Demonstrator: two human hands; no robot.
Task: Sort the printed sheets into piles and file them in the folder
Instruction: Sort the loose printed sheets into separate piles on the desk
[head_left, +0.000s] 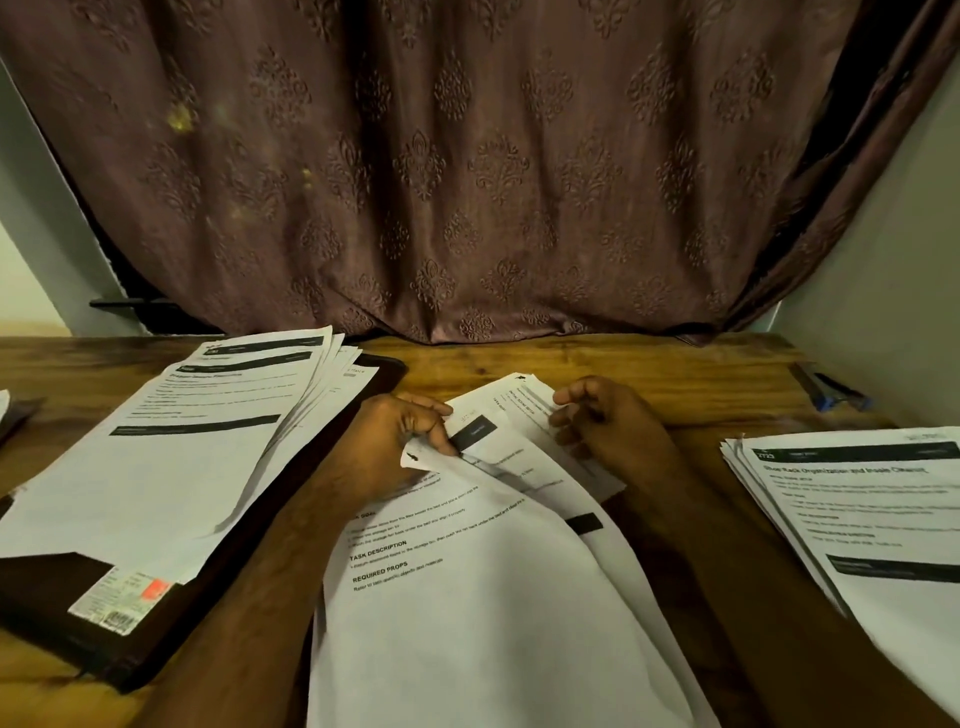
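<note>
Sheets are the whole story here: the middle bundle of white printed pages with black header bars (467, 597) lies right under both hands, long axis running from the near edge out toward the far side and tipping a bit to the right. Left hand (400, 441) sits at its far left corner, thumb and fingers pinching the lifted, curled corner of the top sheet. Right hand (597, 421) is just to the right, fingers curled over the far ends of the fanned-out pages; I honestly can't tell if it's really gripping them or only resting on top.

So the grip is already at the far end of the page, and the rest of the sheet trails back toward the near edge. Peeling it off looks like a left-hand job, my guess.

Where it goes is the real question. The dark brown flat folder (67, 597) lies open on the left, touching nothing of the middle bundle as far as I can see, with a thick white stack of printed paper (171, 457) on it. Another white printed pile (857, 519) sits well apart on the right of the brown wooden table (571, 358). Left hand is nearer the folder side. Both forearms come in low from the near edge.
</note>
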